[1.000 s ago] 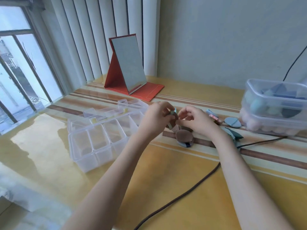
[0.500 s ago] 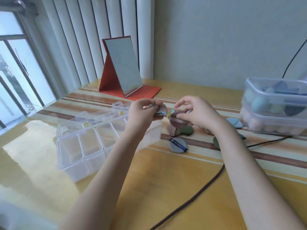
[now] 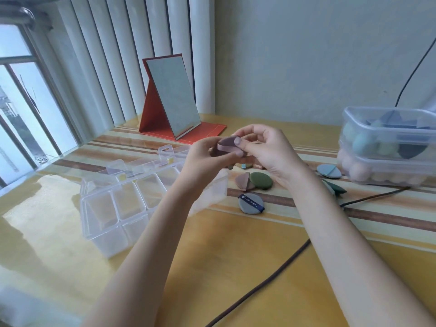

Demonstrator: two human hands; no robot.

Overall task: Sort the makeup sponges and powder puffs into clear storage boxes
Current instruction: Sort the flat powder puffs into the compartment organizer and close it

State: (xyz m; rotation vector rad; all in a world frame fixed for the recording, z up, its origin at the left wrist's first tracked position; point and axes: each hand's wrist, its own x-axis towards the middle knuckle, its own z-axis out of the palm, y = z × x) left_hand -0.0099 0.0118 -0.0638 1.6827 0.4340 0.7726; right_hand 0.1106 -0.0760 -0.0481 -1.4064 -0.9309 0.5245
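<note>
Both hands hold one mauve powder puff [image 3: 227, 145] with a pink strap, raised above the table. My left hand [image 3: 207, 159] grips its left side and my right hand [image 3: 264, 149] pinches its right edge with the thumb on top. Below them lie a mauve puff [image 3: 243, 181], a green puff [image 3: 261, 181] and a grey puff [image 3: 250, 203] with a dark band. A blue puff [image 3: 328, 170] and a dark green one [image 3: 336, 188] lie further right. The clear divided storage box [image 3: 118, 204] stands open on the left, its front cells bare.
Two stacked clear tubs [image 3: 387, 147] with sponges stand at the right. A red folding mirror [image 3: 174, 109] stands at the back. A dark cable [image 3: 259, 289] runs across the table under my right forearm. A window is at far left.
Both hands have risen from the table and come together on the mauve puff. The pile of puffs below them is now uncovered.
</note>
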